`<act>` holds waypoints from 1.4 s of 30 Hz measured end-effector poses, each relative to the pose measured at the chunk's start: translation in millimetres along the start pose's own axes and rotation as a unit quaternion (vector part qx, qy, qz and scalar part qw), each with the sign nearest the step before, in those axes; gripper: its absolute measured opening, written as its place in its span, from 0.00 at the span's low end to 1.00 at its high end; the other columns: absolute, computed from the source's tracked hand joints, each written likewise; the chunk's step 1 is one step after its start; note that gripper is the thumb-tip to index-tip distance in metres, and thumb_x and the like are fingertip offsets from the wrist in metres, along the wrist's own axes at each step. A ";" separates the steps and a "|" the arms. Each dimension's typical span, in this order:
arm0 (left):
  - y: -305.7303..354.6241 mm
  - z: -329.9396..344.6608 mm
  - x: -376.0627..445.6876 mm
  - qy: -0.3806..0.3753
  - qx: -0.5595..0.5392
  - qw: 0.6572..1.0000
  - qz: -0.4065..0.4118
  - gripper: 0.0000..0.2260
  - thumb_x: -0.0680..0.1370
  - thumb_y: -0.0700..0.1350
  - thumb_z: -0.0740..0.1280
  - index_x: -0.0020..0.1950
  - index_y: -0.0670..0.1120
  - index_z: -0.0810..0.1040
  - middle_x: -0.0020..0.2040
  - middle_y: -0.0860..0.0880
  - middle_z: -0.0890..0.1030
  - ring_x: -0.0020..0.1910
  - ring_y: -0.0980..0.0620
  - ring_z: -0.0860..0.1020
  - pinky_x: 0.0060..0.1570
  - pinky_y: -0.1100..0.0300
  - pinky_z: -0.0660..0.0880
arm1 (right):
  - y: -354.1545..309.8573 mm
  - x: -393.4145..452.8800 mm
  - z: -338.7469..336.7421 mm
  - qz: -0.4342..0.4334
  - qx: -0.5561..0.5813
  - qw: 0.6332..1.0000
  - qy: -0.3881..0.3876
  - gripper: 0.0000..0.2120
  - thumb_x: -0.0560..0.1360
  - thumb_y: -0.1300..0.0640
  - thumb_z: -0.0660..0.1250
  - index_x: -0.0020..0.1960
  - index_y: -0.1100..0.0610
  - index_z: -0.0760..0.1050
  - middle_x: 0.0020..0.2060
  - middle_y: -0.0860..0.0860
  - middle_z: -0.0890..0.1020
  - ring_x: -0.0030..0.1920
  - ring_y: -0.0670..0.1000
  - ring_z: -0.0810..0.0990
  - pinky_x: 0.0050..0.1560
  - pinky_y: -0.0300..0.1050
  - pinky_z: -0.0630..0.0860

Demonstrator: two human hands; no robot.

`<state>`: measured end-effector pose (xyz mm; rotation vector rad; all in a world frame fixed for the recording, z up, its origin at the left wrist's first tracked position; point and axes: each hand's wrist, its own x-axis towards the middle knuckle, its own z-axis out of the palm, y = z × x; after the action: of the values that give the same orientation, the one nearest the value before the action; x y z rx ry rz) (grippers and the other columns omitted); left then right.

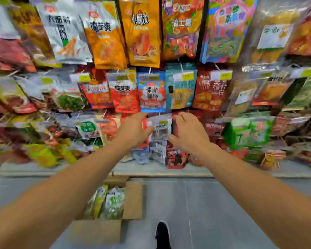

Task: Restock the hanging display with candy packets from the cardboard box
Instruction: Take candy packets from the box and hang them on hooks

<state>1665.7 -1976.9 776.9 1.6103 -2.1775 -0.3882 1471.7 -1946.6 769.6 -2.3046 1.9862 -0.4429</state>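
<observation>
— Clear silvery candy packet (159, 127) hangs in the display's lower row, between both hands.
— Grip?
— Left hand (133, 130) thumb touches its edge; right hand (186, 133) fingers curl at its side. Brown cardboard box (115, 209) sits on the floor below.

orange packet (142, 33): "小魔女"; silver-orange packet (101, 35): "魔芋爽"

packets (159, 126): glossy plastic | cardboard box (133, 200): matt brown | floor (214, 203): smooth
</observation>
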 end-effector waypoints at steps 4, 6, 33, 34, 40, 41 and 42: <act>-39.2 9.2 -67.9 -0.022 0.011 0.998 -0.050 0.23 0.76 0.50 0.69 0.69 0.43 0.73 0.64 0.41 0.78 0.61 0.41 0.76 0.56 0.54 0.71 | -39.2 -31.1 46.4 -0.028 0.015 0.998 -0.060 0.31 0.72 0.47 0.69 0.70 0.63 0.69 0.67 0.59 0.72 0.68 0.60 0.68 0.71 0.50 0.62; -57.7 13.6 -98.3 -0.041 0.011 0.996 -0.077 0.21 0.78 0.49 0.68 0.68 0.42 0.73 0.65 0.42 0.77 0.62 0.42 0.75 0.56 0.55 0.70 | -60.1 -44.4 67.5 -0.043 0.030 0.996 -0.075 0.30 0.72 0.48 0.69 0.68 0.63 0.70 0.65 0.59 0.73 0.67 0.61 0.70 0.69 0.52 0.65; -557.2 19.2 -201.6 -0.208 -0.141 0.868 -0.428 0.27 0.78 0.54 0.65 0.76 0.48 0.65 0.72 0.43 0.71 0.69 0.43 0.70 0.65 0.55 0.67 | -388.9 52.9 425.0 0.060 0.034 0.878 -0.474 0.28 0.76 0.49 0.66 0.72 0.58 0.64 0.68 0.58 0.68 0.67 0.63 0.69 0.62 0.52 0.71; -568.4 23.6 -200.4 -0.212 -0.153 0.864 -0.430 0.28 0.78 0.56 0.65 0.76 0.48 0.65 0.72 0.43 0.71 0.70 0.43 0.70 0.66 0.55 0.67 | -393.3 57.7 435.9 0.061 0.032 0.875 -0.479 0.27 0.75 0.50 0.65 0.71 0.58 0.65 0.68 0.57 0.69 0.66 0.62 0.70 0.59 0.51 0.72; -630.4 71.8 -200.8 -0.195 -0.170 0.837 -0.482 0.23 0.78 0.51 0.67 0.71 0.45 0.72 0.66 0.40 0.76 0.65 0.40 0.74 0.61 0.54 0.70 | -396.4 71.0 521.7 0.046 0.034 0.852 -0.520 0.31 0.79 0.51 0.63 0.78 0.56 0.58 0.73 0.58 0.65 0.70 0.61 0.68 0.61 0.50 0.71; -636.9 79.6 -201.8 -0.196 -0.177 0.832 -0.488 0.23 0.78 0.50 0.67 0.72 0.46 0.71 0.66 0.41 0.76 0.65 0.41 0.74 0.62 0.54 0.70 | -394.4 73.4 530.1 0.042 0.035 0.849 -0.525 0.31 0.79 0.51 0.63 0.78 0.57 0.57 0.73 0.58 0.65 0.70 0.61 0.68 0.62 0.51 0.70; -645.7 95.5 -203.8 -0.198 -0.186 0.822 -0.500 0.23 0.78 0.50 0.67 0.72 0.47 0.71 0.67 0.42 0.76 0.66 0.42 0.73 0.62 0.55 0.70 | -389.6 73.0 549.2 0.046 0.039 0.845 -0.532 0.31 0.79 0.51 0.63 0.78 0.57 0.58 0.72 0.59 0.66 0.69 0.61 0.69 0.62 0.51 0.70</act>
<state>2216.4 -1975.4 371.5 2.4345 -1.1176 -1.4443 1996.3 -2028.5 349.0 -1.7109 1.4028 0.6391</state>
